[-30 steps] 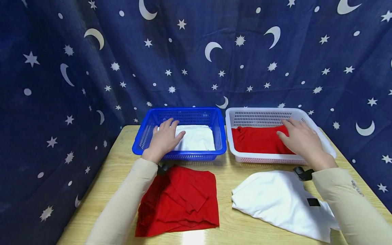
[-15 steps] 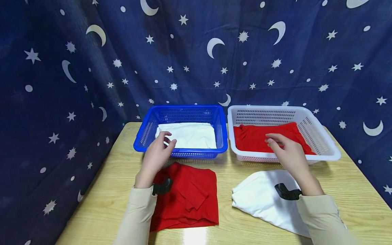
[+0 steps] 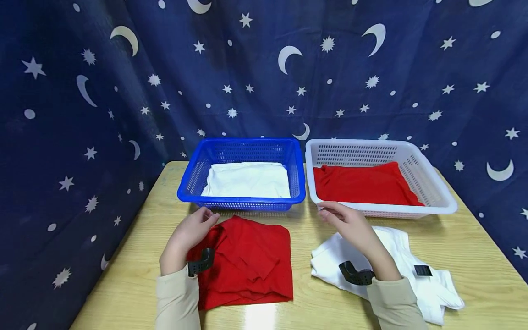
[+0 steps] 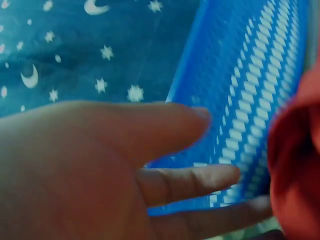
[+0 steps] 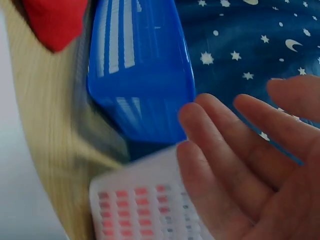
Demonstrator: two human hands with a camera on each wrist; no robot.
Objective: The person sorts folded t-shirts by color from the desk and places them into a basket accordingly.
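Inside the blue basket (image 3: pixel 243 200) a white cloth (image 3: pixel 249 179) lies flat, and inside the white basket (image 3: pixel 383 208) a red cloth (image 3: pixel 367 183), each apparently folded so it sits within the walls. Nearer the person, on the counter (image 3: pixel 303 293), a red garment (image 3: pixel 251 261) lies before the blue basket and a white garment (image 3: pixel 408 263) before the white one, both probably set there for easy reach. The left hand (image 3: pixel 190 231) is above the red garment's far left corner, fingers loosely parted and empty; whether a fingertip brushes the fabric, I can't tell. The right hand (image 3: pixel 350 224), fingers relaxed and slightly bent, holds nothing above the white garment's far edge.
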